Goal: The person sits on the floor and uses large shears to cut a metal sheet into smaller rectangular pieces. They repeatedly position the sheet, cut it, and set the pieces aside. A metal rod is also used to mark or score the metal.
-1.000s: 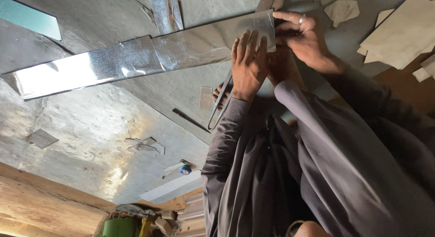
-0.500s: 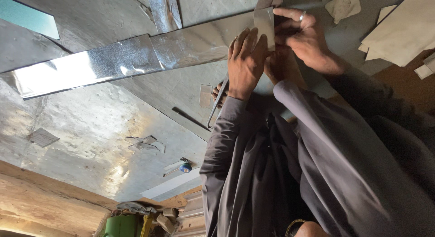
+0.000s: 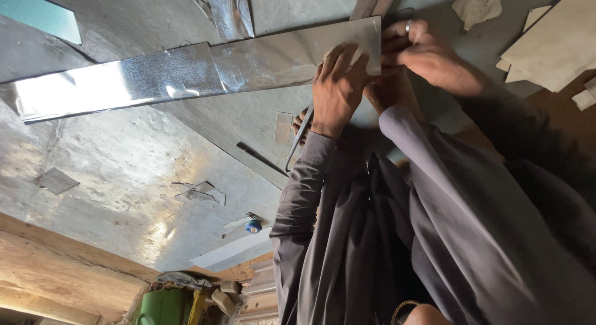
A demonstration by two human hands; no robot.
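A long shiny sheet-metal strip (image 3: 186, 76) lies across the grey concrete floor (image 3: 124, 170). My left hand (image 3: 335, 89) rests fingers-down on its right end and grips it. My right hand (image 3: 428, 58), with a ring on one finger, pinches the same end at its edge. The looped handle of a metal tool (image 3: 297, 142) shows just below my left wrist; its front is hidden under the hand. Grey sleeves and clothing fill the lower right.
A second metal strip (image 3: 230, 11) runs off the top edge. Metal offcuts (image 3: 198, 191), a dark rod (image 3: 261, 158) and a small blue object (image 3: 252, 226) lie on the floor. Pale board pieces (image 3: 552, 45) sit top right. A green container (image 3: 164, 306) and wood stand bottom left.
The strip's right end, bent upward half a second ago, now lies flatter under my hands. Both hands stayed on that end and barely shifted.
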